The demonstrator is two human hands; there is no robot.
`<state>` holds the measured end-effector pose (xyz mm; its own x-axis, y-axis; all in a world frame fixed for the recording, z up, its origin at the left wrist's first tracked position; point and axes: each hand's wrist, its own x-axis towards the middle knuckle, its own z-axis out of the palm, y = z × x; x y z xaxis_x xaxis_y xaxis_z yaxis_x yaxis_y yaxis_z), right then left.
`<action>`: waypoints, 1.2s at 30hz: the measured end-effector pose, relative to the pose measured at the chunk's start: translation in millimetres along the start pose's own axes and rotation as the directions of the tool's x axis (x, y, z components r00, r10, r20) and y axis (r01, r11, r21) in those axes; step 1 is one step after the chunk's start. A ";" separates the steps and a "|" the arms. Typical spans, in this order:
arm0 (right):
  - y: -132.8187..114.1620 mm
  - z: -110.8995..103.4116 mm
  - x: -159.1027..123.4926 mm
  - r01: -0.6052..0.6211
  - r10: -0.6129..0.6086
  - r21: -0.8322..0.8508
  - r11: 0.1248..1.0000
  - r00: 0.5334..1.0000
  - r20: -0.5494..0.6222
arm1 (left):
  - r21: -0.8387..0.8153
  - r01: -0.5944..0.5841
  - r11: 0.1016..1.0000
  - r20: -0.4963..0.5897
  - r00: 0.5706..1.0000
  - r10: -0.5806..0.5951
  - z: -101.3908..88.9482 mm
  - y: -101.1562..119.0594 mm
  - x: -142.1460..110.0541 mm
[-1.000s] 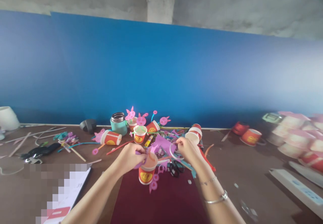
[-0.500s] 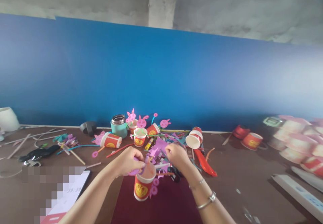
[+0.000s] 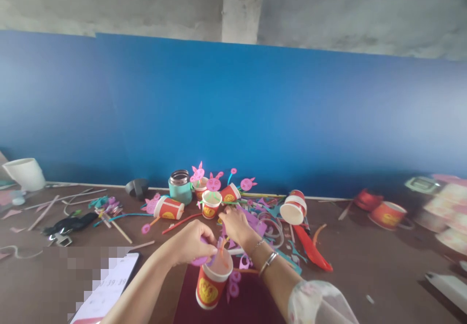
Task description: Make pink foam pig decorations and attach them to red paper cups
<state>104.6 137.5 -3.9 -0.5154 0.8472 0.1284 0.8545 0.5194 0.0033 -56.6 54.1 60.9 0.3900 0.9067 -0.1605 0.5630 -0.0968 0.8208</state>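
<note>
A red-and-white paper cup with a yellow emblem stands upright in front of me, an orange strip rising inside it. My left hand, closed at the cup's rim, pinches a purple paper piece. Pink round paper shapes stick out at the cup's right side. Beyond the cup, my right hand reaches down to the pile of purple paper scraps. Its fingers are bent over a small yellow object, mostly hidden beneath them.
Paper cups with pink animal faces stand and lie behind my hands, near a teal jar. To the right are stacked cups and red scissors. A phone lies left; a dark red mat is under the cup.
My right hand has moved left and forward over the scraps, onto the place where a yellow tube lay. My left hand stays at the cup's rim. The whole view has shifted slightly.
</note>
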 end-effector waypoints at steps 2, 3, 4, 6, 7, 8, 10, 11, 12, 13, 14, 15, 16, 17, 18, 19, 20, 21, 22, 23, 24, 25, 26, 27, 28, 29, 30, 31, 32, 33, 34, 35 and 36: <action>-0.1 -0.9 -1.5 0.000 0.000 0.009 1.000 1.000 -0.006 | 0.010 0.019 1.000 -0.023 1.000 -0.018 -1.1 -0.3 0.1; 0.8 -2.4 -3.8 0.004 -0.003 0.017 1.000 1.000 -0.018 | 0.010 0.029 1.000 -0.037 0.999 -0.029 -1.4 -0.5 0.1; 2.6 -4.3 -6.8 0.011 -0.010 0.021 1.000 0.999 -0.033 | 0.009 0.040 0.999 -0.053 0.998 -0.040 -1.5 -0.7 0.3; 8.8 -8.2 -15.1 0.032 -0.026 0.072 0.997 0.996 -0.087 | 0.015 0.060 0.998 -0.087 0.995 -0.058 -1.3 -0.6 0.8; 13.1 -9.8 -19.9 0.046 -0.031 0.120 0.992 0.991 -0.127 | 0.024 0.066 0.998 -0.105 0.993 -0.063 -1.0 -0.2 1.2; 17.6 -10.9 -24.8 0.060 -0.015 0.224 0.973 0.981 -0.194 | 0.034 0.069 0.997 -0.120 0.991 -0.065 -0.5 0.3 1.6; 26.0 -12.0 -34.7 0.044 0.073 0.381 0.923 0.955 -0.286 | 0.045 0.071 0.996 -0.148 0.987 -0.063 0.7 1.9 2.6; 29.1 -12.2 -39.2 0.018 0.123 0.418 0.908 0.944 -0.306 | 0.042 0.068 0.997 -0.161 0.985 -0.060 1.5 2.8 3.1; 31.2 -12.2 -43.3 -0.016 0.167 0.428 0.904 0.933 -0.317 | 0.036 0.065 0.997 -0.175 0.983 -0.058 2.3 3.5 3.5; 32.4 -12.2 -46.7 -0.049 0.203 0.423 0.905 0.923 -0.328 | 0.027 0.061 0.998 -0.188 0.981 -0.055 3.1 3.9 3.9; 32.8 -12.1 -49.4 -0.075 0.235 0.421 0.904 0.910 -0.343 | 0.018 0.057 0.998 -0.200 0.978 -0.052 3.9 4.2 4.3; 32.6 -12.2 -51.3 -0.094 0.270 0.438 0.894 0.893 -0.361 | 0.010 0.052 0.999 -0.211 0.976 -0.049 4.7 4.1 4.7; 32.2 -12.4 -52.5 -0.102 0.312 0.485 0.869 0.872 -0.377 | 0.000 0.047 0.999 -0.221 0.974 -0.046 5.4 3.9 5.1; 31.8 -13.0 -53.1 -0.095 0.363 0.566 0.819 0.850 -0.382 | -0.016 0.044 0.999 -0.227 0.973 -0.046 6.1 3.7 5.4; 31.6 -14.2 -53.4 -0.069 0.419 0.680 0.730 0.832 -0.365 | -0.036 0.044 0.998 -0.228 0.972 -0.052 6.6 3.4 5.7; 31.6 -16.0 -53.6 -0.030 0.464 0.790 0.612 0.823 -0.328 | -0.060 0.047 0.997 -0.223 0.973 -0.059 7.1 3.2 5.9; 31.4 -18.8 -54.1 0.013 0.490 0.874 0.486 0.824 -0.285 | -0.086 0.047 0.995 -0.213 0.975 -0.065 7.7 3.0 6.1; 30.9 -22.4 -55.0 0.055 0.495 0.927 0.371 0.833 -0.247 | -0.113 0.044 0.993 -0.199 0.978 -0.066 8.2 2.7 6.4; 29.7 -27.0 -56.6 0.090 0.479 0.955 0.282 0.850 -0.221 | -0.137 0.039 0.990 -0.185 0.981 -0.064 8.9 2.2 6.7; 27.5 -32.3 -58.7 0.113 0.458 0.962 0.247 0.861 -0.219 | -0.158 0.032 0.987 -0.173 0.983 -0.059 9.8 1.4 7.3; 24.1 -37.9 -61.4 0.146 0.425 0.965 0.217 0.876 -0.228 | -0.178 0.026 0.984 -0.164 0.985 -0.055 10.8 0.2 8.1; 19.6 -43.7 -64.3 0.168 0.368 0.966 0.197 0.900 -0.232 | -0.197 0.023 0.980 -0.156 0.986 -0.055 12.0 -1.6 9.2; 14.2 -49.1 -67.5 0.195 0.314 0.957 0.215 0.914 -0.257 | -0.212 0.026 0.977 -0.148 0.987 -0.059 13.2 -3.6 10.5; 8.3 -54.1 -70.5 0.218 0.262 0.939 0.266 0.921 -0.288 | -0.224 0.031 0.974 -0.143 0.988 -0.064 14.4 -5.9 11.9; 2.4 -58.3 -73.4 0.236 0.217 0.910 0.340 0.922 -0.320 | -0.232 0.035 0.972 -0.141 0.988 -0.069 15.4 -8.1 13.4; -3.2 -61.8 -76.0 0.257 0.170 0.870 0.422 0.920 -0.354 | -0.239 0.039 0.970 -0.140 0.987 -0.074 16.2 -10.1 14.7; -8.0 -64.4 -78.1 0.286 0.125 0.826 0.486 0.913 -0.389 | -0.244 0.043 0.969 -0.140 0.987 -0.079 16.7 -11.7 15.7; -11.7 -66.3 -79.7 0.311 0.084 0.786 0.534 0.906 -0.415 | -0.250 0.045 0.967 -0.144 0.986 -0.083 16.9 -12.8 16.5; -14.4 -67.5 -80.9 0.333 0.053 0.752 0.568 0.898 -0.437 | -0.256 0.047 0.965 -0.147 0.985 -0.087 17.0 -13.4 16.9; -16.1 -68.2 -81.6 0.350 0.030 0.728 0.590 0.891 -0.453 | -0.263 0.050 0.964 -0.148 0.985 -0.091 17.0 -13.7 17.1; -16.9 -68.5 -82.1 0.361 0.012 0.710 0.605 0.887 -0.461 | -0.269 0.052 0.962 -0.148 0.984 -0.095 16.9 -13.7 17.2; -17.2 -68.3 -82.2 0.367 0.000 0.695 0.618 0.885 -0.466 | -0.275 0.054 0.960 -0.147 0.984 -0.098 16.9 -13.5 17.2; -17.2 -67.9 -82.2 0.370 -0.009 0.682 0.630 0.882 -0.471 | -0.280 0.056 0.958 -0.148 0.984 -0.101 16.9 -13.4 17.2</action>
<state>136.6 51.3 52.8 -0.4323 0.6904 0.5801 0.3040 0.7172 -0.6271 -45.1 64.0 37.9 0.2196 0.9624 -0.1596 0.3571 0.0730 0.9312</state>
